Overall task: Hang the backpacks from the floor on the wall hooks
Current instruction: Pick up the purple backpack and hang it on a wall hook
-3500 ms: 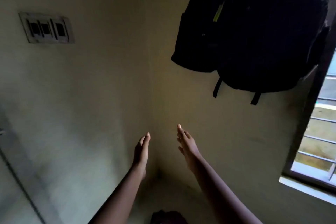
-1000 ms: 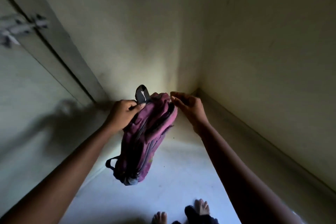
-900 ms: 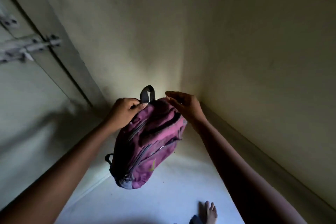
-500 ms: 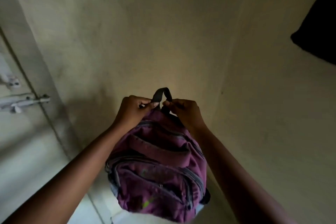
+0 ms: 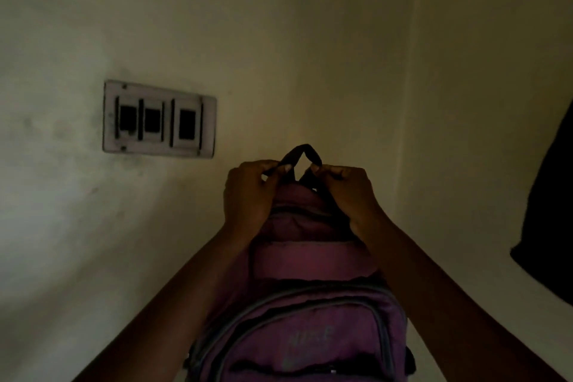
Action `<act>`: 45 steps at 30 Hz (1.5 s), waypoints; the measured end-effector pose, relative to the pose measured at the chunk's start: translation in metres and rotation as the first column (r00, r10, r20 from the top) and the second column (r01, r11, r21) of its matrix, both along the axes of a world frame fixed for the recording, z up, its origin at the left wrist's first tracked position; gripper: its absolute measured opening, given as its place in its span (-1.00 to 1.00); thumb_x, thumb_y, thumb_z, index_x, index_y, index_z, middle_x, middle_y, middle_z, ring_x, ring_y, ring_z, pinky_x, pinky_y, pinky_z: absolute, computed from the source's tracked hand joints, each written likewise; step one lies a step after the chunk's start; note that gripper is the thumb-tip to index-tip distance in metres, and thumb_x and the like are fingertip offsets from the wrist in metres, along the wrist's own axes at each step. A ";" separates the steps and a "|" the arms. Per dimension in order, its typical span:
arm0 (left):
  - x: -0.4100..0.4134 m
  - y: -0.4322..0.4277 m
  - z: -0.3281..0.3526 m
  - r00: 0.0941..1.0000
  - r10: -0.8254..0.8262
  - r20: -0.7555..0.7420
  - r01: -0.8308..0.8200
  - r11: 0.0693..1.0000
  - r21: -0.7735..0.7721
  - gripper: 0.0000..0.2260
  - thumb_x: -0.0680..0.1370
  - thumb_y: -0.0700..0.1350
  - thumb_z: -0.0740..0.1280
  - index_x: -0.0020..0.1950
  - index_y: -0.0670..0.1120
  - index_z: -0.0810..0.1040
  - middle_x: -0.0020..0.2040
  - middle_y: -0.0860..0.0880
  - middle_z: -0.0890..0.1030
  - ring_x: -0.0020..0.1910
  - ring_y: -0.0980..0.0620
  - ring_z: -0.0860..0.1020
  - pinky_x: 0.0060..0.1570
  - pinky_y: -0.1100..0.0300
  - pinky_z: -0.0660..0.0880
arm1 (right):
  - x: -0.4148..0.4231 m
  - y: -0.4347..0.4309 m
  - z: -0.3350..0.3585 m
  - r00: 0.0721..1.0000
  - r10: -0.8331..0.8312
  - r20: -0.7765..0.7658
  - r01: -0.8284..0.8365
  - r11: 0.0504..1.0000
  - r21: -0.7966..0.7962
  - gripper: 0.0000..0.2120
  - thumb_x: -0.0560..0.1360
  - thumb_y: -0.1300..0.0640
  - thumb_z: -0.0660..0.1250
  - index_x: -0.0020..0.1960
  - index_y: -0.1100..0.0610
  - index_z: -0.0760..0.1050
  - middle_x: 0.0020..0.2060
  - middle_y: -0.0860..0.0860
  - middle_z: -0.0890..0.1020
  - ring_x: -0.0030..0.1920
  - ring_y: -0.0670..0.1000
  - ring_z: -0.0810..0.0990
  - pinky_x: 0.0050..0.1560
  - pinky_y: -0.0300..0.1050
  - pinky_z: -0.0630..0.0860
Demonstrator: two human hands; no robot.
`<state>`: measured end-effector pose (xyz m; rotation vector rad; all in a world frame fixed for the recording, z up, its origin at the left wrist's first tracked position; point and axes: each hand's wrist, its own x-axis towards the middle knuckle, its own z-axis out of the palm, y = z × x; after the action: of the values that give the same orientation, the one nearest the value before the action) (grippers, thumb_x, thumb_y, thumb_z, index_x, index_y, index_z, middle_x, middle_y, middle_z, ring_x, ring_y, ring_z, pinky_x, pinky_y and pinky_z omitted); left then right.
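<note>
Left hand [image 5: 248, 192] and right hand [image 5: 347, 192] each pinch one side of the dark top loop [image 5: 305, 152], spreading it. Purple backpack [image 5: 310, 304] hangs just below them. Likely risks: fingertip pinch slips under the bag's weight, or loop misses the hook, not visible above them.

Magenta backpack [image 5: 310, 304], grey-piped zips, hangs upright from its raised dark top loop [image 5: 302, 152]; black backpack [image 5: 552, 226] sits against right wall, mostly cropped.

Left hand [image 5: 248, 192] and right hand [image 5: 347, 192] pinch dark top loop [image 5: 302, 152] of purple backpack [image 5: 310, 304], raised near wall corner; switch plate [image 5: 158, 119] left; black backpack [image 5: 552, 211] right.
</note>
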<state>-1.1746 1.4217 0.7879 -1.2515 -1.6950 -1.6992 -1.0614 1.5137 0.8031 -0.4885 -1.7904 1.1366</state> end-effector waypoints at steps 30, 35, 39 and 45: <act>-0.039 0.154 0.345 0.659 0.599 -0.455 -0.498 0.801 0.334 -0.70 0.61 -0.02 0.15 0.08 -0.17 0.59 0.05 -0.13 0.65 0.00 -0.07 0.59 -0.16 0.14 0.41 | -0.092 0.174 0.336 0.845 -0.111 -0.523 0.372 0.824 0.427 -0.74 0.54 0.14 0.22 -0.12 0.25 0.64 -0.45 0.01 0.48 -0.48 -0.08 0.36 -0.50 -0.25 0.23; -0.048 0.159 0.381 0.591 0.663 -0.460 -0.566 0.747 0.350 -0.71 0.61 -0.03 0.13 0.07 -0.17 0.57 0.04 -0.14 0.63 0.01 -0.09 0.58 -0.19 0.15 0.36 | -0.097 0.176 0.365 0.829 -0.074 -0.555 0.366 0.822 0.437 -0.73 0.54 0.15 0.22 -0.24 0.20 0.61 -0.50 -0.05 0.41 -0.50 -0.09 0.34 -0.53 -0.25 0.19; -0.047 0.158 0.404 0.606 0.685 -0.405 -0.589 0.728 0.351 -0.70 0.59 0.00 0.15 0.07 -0.17 0.56 0.07 -0.18 0.61 0.05 -0.17 0.58 -0.11 0.12 0.41 | -0.096 0.171 0.388 0.824 -0.080 -0.562 0.366 0.831 0.419 -0.74 0.53 0.13 0.23 -0.05 0.26 0.63 -0.28 0.13 0.60 -0.34 0.09 0.53 -0.43 -0.25 0.31; -0.042 0.151 0.428 0.787 0.562 -0.255 -0.551 0.826 0.123 -0.58 0.44 0.09 0.36 0.13 -0.19 0.56 0.15 -0.18 0.58 0.12 -0.16 0.56 0.06 0.07 0.50 | -0.098 0.181 0.405 0.861 -0.063 -0.504 0.283 0.883 0.374 -0.68 0.43 0.00 0.39 -0.14 0.29 0.60 -0.24 0.13 0.61 -0.30 0.10 0.56 -0.49 -0.27 0.28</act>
<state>-1.2167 1.5728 1.2162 -0.8020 -1.6282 -1.1335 -1.1598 1.6952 1.2080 -0.0800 -1.4565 0.6173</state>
